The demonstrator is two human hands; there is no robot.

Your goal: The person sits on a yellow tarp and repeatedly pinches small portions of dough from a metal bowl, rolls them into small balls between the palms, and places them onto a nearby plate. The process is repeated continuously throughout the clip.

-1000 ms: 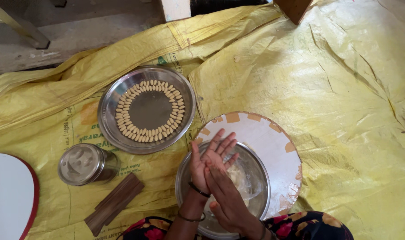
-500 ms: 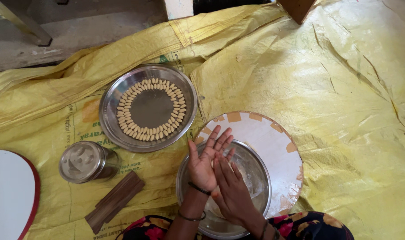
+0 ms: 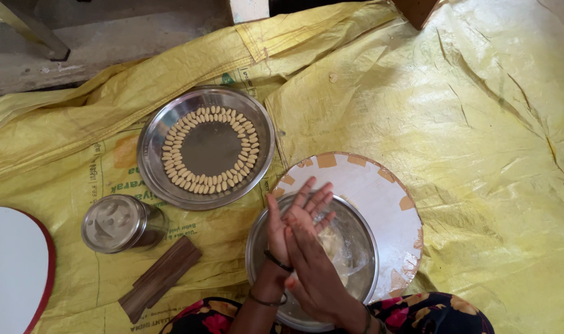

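My left hand (image 3: 297, 213) and my right hand (image 3: 316, 275) are pressed palm to palm above a steel bowl (image 3: 372, 250). The left fingers point up and are spread. The right hand lies across the left palm. Whatever is between the palms is hidden. Pale dough (image 3: 339, 244) lies in the bowl. The bowl rests on a round white board (image 3: 381, 188) with tan patches along its edge. Up and to the left is a steel plate (image 3: 147, 170) holding small pale oblong pieces (image 3: 170, 158) laid in two rings.
A lidded steel tin (image 3: 116, 222) stands at the left with a brown wooden block (image 3: 161, 278) below it. A white round board with a red rim (image 3: 13, 266) is at the far left. Everything lies on a crinkled yellow plastic sheet (image 3: 480, 124).
My right hand has slid back down along the left palm, toward the wrist. The left hand stayed over the bowl. Nothing else moved.
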